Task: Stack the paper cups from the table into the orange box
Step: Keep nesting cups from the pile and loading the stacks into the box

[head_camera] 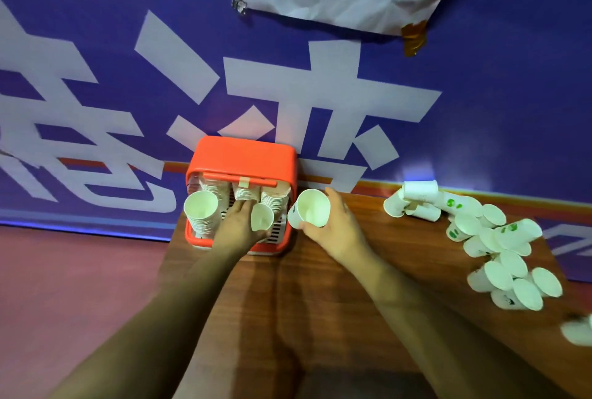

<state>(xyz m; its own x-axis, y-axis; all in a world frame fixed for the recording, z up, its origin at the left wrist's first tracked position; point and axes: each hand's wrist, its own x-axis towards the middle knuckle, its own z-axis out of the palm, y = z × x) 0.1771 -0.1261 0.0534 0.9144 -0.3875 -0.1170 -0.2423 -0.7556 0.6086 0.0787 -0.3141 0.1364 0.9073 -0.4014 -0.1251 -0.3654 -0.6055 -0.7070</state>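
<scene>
Over the wooden table, the right hand grips a paper cup, mouth up, just beside the orange box. The left hand holds a second cup over the box, between the cup stacks. Loose cups lie well to the right.

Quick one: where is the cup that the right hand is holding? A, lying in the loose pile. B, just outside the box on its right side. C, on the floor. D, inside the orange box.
B: the right hand grips its paper cup past the right wall of the orange box, over the table; the left hand holds the second cup inside the box.
</scene>
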